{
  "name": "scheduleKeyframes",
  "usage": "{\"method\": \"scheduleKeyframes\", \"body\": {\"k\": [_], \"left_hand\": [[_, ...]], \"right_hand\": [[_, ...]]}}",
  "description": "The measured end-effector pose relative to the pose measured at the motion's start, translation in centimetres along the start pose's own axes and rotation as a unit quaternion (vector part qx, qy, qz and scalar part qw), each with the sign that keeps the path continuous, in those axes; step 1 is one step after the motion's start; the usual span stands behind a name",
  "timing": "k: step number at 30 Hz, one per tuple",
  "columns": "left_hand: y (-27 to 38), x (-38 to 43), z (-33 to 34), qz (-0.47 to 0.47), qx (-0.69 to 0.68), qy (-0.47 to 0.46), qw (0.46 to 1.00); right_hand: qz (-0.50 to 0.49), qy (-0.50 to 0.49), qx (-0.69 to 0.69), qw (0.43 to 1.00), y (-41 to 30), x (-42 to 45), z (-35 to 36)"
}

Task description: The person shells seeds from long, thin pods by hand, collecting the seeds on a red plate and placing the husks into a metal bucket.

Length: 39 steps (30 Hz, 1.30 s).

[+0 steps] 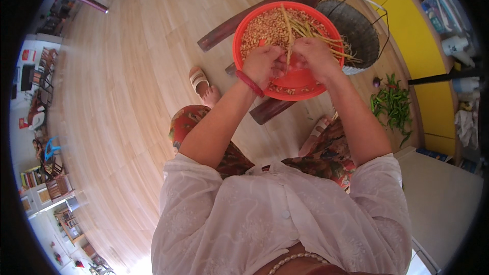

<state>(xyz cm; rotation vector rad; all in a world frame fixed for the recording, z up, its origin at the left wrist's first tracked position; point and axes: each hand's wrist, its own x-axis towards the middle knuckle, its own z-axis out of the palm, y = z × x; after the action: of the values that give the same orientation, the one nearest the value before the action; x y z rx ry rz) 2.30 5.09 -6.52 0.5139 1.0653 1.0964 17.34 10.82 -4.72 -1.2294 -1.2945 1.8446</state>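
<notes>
A round red plastic basin (238, 42) rests on a dark wooden stool or bench. Beige beans or shelled seeds (263, 25) are spread over its far and left side, with a few at the near rim. Long yellow-green bean pods (305, 28) lie across its right side. Over the basin, my left hand (269, 63) and my right hand (309, 55) are close together, with one long dry pod (288, 38) upright between their fingers. The fingertips are partly hidden, and the pod seems pinched by both hands. A red bangle is on my left wrist.
Right behind the basin stands a grey woven basket (355, 26) with a wire handle. Green peppers (393, 103) and a small purple vegetable (376, 81) lie on the floor beside yellow cabinets (412, 26). Dark wooden legs (229, 28) stick out under the basin.
</notes>
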Motion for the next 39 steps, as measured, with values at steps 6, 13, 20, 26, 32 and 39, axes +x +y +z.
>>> {"method": "scheduleKeyframes", "body": {"k": [6,13,20,26,32,39], "left_hand": [[0.6,-0.4,0.2,0.037,0.023,0.012,0.999],[1.0,-0.9,0.9,0.042,0.133,-0.008,0.99],[0.4,-0.6,0.6,0.057,0.157,0.022,0.986],[0.2,-0.7,0.4,0.065,0.16,0.018,0.985],[0.5,-0.7,0.5,0.0,0.053,0.003,0.999],[0.3,-0.5,0.4,-0.036,-0.003,-0.032,0.999]], "right_hand": [[0.01,-0.002,0.001,1.0,-0.5,0.3,-1.2],[-0.018,0.041,-0.027,0.999,-0.3,0.3,-0.5],[0.011,-0.017,-0.033,0.999,-0.2,0.0,-0.6],[0.025,-0.034,-0.043,0.998,-0.3,-0.2,-0.3],[0.035,-0.077,0.022,0.996,0.1,0.1,-0.5],[0.031,-0.09,0.002,0.995,-0.4,-0.2,-0.4]]}}
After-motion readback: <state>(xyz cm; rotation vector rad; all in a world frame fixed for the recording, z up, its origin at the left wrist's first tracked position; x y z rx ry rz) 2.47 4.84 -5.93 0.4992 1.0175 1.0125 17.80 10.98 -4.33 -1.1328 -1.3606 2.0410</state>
